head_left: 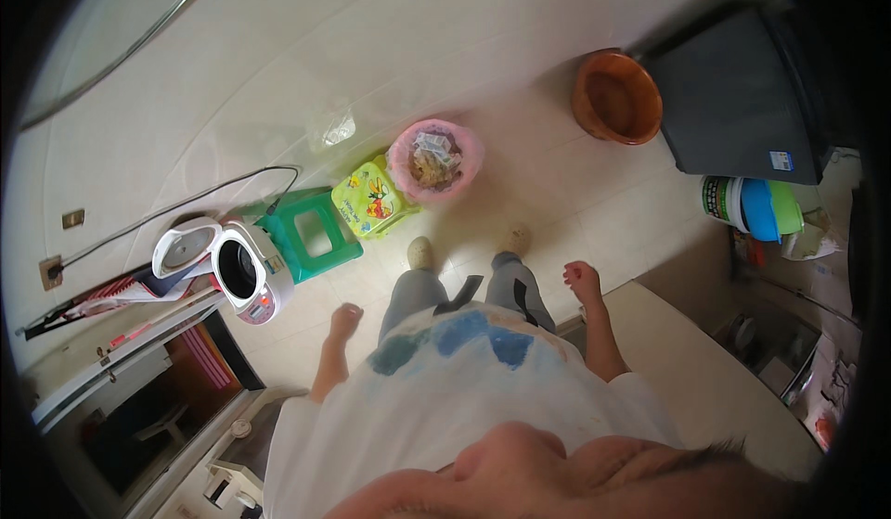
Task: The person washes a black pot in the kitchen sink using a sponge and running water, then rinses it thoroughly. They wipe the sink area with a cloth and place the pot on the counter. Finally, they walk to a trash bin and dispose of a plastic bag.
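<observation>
My left hand (346, 321) hangs beside my left thigh, fingers loosely curled; I cannot make out the gap between them. It is nearest to a green plastic stool (301, 268). Beside that stool is a white rice cooker (268, 258), lid (184, 249) raised, with a dark inner pot and a red light on its panel. My right hand (582, 282) hangs apart from my right leg, fingers bent and slightly spread, with nothing visible in it. A pale cabinet or counter surface (686, 352) is nearest to it. Neither hand touches these things.
Before my feet stand a yellow-green stool with cartoon prints (369, 199) and a pink-lined waste bin (463, 181) holding rubbish. Farther right are a brown bucket (644, 112), a dark grey cabinet or appliance (731, 94) and stacked basins (762, 209). A cord (174, 213) runs along the wall.
</observation>
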A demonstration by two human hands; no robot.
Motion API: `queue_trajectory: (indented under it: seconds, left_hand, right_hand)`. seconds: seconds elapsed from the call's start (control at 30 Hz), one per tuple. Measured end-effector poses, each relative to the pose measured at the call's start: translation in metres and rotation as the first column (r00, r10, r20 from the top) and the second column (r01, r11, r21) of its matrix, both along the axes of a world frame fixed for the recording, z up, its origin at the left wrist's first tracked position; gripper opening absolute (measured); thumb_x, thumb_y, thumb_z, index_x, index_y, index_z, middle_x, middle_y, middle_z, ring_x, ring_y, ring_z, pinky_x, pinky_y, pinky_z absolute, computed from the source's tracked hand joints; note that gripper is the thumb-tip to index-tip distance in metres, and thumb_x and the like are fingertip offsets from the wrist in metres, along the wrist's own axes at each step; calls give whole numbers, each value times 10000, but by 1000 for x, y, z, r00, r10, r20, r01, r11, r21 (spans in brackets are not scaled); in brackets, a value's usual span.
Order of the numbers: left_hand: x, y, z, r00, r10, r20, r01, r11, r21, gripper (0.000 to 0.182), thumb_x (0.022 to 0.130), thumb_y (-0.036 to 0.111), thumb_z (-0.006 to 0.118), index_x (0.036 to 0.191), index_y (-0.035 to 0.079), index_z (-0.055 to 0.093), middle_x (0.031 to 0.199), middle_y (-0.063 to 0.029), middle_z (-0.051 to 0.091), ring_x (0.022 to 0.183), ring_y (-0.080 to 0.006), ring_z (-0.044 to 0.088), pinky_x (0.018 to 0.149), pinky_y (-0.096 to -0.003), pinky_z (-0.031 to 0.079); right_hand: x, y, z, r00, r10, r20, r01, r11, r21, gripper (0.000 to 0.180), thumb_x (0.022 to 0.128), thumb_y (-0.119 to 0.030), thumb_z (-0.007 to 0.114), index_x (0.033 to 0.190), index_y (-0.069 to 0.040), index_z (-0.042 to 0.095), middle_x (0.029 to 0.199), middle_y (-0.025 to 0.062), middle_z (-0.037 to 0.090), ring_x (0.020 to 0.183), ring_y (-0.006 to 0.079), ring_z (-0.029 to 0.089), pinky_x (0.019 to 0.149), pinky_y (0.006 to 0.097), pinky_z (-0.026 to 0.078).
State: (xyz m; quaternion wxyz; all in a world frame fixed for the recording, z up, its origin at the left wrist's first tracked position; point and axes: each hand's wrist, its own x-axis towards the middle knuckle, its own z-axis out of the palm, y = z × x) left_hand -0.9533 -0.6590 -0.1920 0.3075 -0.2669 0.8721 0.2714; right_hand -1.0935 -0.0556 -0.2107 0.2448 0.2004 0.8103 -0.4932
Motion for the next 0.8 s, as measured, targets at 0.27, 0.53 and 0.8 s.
queue_trajectory:
  seconds: [0.27, 0.53, 0.8]
  left_hand:
    - [-48, 107, 0, 992, -55, -115, 72, 986, 148, 210, 845, 225, 675, 952, 46, 662, 813, -139, 674, 740, -259, 659, 685, -356, 527]
    - [-66, 162, -93, 963, -257, 82, 249, 964, 95, 451, 807, 221, 655, 1219, 76, 542, 1223, -187, 535, 1129, -342, 513, 923, -434, 445]
    - [-84, 177, -97, 951, -276, 142, 281, 959, -19, 550, 771, 321, 657, 1275, 146, 521, 1379, -176, 389, 1273, -351, 384, 955, -497, 400]
  right_hand:
    - [-89, -3, -139, 997, 53, 50, -53, 999, -2, 143, 888, -146, 574, 941, -34, 646, 742, 67, 660, 620, 131, 628, 529, 270, 493]
    - [-169, -130, -288, 999, 35, 0, -34, 990, 140, 374, 909, -357, 521, 974, -11, 648, 813, 144, 678, 795, 309, 652, 722, 407, 505]
    - [-231, -178, -444, 965, 256, -63, -202, 872, 446, 449, 876, -326, 612, 1207, -32, 538, 1169, 215, 585, 1085, 326, 574, 906, 460, 460]
